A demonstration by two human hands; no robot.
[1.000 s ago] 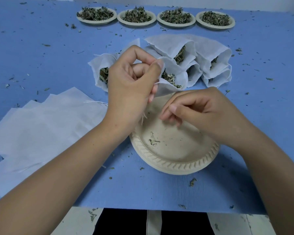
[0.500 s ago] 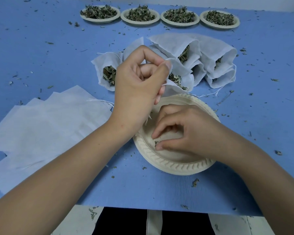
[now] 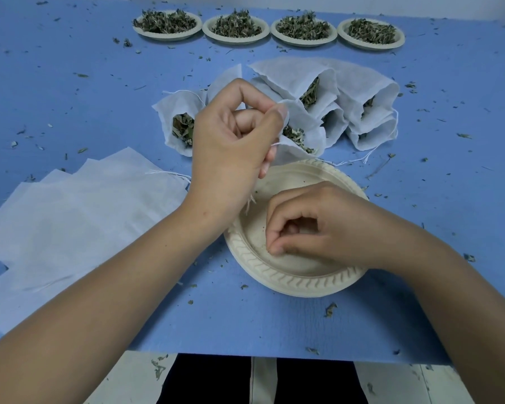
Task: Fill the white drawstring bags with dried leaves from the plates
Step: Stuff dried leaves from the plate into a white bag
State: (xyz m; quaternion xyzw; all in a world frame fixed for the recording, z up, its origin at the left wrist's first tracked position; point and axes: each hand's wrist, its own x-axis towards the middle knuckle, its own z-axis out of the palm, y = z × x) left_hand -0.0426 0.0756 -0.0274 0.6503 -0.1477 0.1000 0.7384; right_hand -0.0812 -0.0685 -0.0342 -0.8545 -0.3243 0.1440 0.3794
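The blue worktop [image 3: 70, 97] carries everything, with leaf crumbs scattered across it. Left of the near plate [image 3: 298, 282] lies a fan of flat empty bags [image 3: 79, 228]. Just beyond that plate huddle the filled bags [image 3: 362, 106], mouths open. Well beyond it, four plates [image 3: 167, 38] heaped with dried leaves [image 3: 303, 27] stand in a row. Above the near plate's far-left rim, the left hand [image 3: 231, 144] pinches the mouth of one bag [image 3: 301, 123]. Inside the plate, the right hand [image 3: 327, 231] bunches its fingers [image 3: 277, 225], tips on the floor. Whether they hold a scrap, I cannot tell.
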